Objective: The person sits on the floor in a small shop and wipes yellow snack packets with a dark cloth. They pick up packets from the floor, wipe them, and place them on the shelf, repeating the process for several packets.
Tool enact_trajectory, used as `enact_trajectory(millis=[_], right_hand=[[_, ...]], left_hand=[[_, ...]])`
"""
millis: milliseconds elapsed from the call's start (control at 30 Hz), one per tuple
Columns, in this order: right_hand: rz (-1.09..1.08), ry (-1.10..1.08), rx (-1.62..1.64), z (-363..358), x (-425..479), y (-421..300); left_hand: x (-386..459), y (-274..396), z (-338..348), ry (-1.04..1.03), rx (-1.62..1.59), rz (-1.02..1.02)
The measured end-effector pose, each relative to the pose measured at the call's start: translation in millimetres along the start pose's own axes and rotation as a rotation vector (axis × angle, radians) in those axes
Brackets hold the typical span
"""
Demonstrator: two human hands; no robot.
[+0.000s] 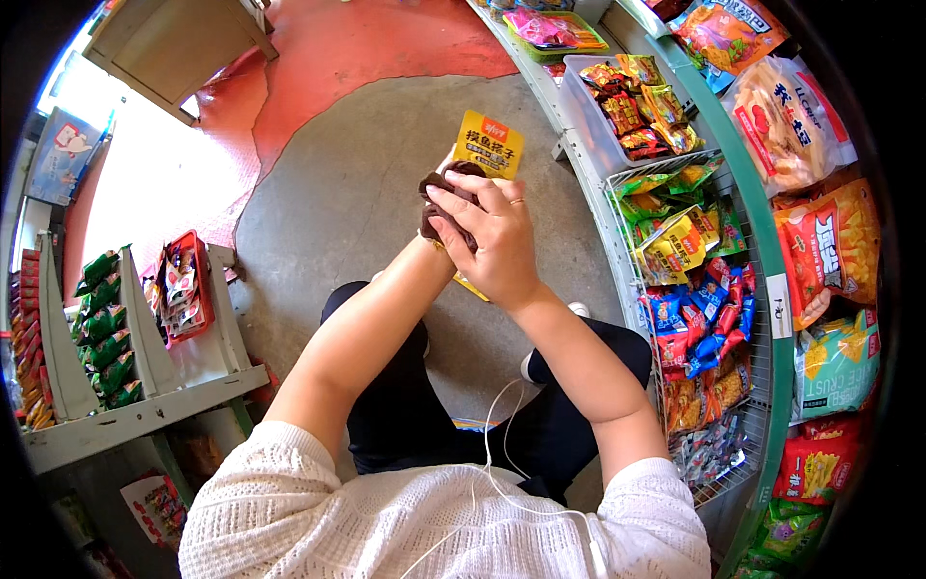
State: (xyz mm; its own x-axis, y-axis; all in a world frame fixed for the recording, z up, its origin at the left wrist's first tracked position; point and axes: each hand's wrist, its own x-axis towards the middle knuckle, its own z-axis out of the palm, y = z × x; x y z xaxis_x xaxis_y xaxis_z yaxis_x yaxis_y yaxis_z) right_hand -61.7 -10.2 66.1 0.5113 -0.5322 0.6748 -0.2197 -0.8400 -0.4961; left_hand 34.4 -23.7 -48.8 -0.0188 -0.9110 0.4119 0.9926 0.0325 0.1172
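My left hand (438,252) is mostly hidden under my right hand and a dark brown fabric band, which looks like a hair scrunchie (450,189), bunched around its wrist. A yellow snack packet (486,148) with an orange patch and printed writing sticks out beyond my left hand, which seems to hold it; the grip itself is covered. A small yellow edge (472,286) also shows below the wrist. My right hand (492,235), with a ring on one finger, lies across from the right, its thumb and fingertips pressed on the brown band.
At right, a shelf carries a clear plastic bin (593,119) of snack packets and a wire basket (655,347) with more packets. Large snack bags (788,119) hang outside the green rail (778,376). At left stand a divided shelf (145,412) and a red basket (206,289). White earphone cords (488,434) cross my lap.
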Motion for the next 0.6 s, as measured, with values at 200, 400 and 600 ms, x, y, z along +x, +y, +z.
enact_trajectory(millis=[200, 400, 600], right_hand=[[0.143, 0.264, -0.146, -17.3, 11.8, 61.4], [0.684, 0.102, 0.656, -2.2, -18.8, 66.1], [0.741, -0.036, 0.81, -15.1, -36.9, 61.8]], left_hand=[[10.9, -10.6, 47.2, 0.218, -0.141, -0.368], [21.1, -25.5, 40.1, 0.587, 0.558, 0.007], [27.6, -8.2, 50.1, 0.736, 0.387, -0.225]])
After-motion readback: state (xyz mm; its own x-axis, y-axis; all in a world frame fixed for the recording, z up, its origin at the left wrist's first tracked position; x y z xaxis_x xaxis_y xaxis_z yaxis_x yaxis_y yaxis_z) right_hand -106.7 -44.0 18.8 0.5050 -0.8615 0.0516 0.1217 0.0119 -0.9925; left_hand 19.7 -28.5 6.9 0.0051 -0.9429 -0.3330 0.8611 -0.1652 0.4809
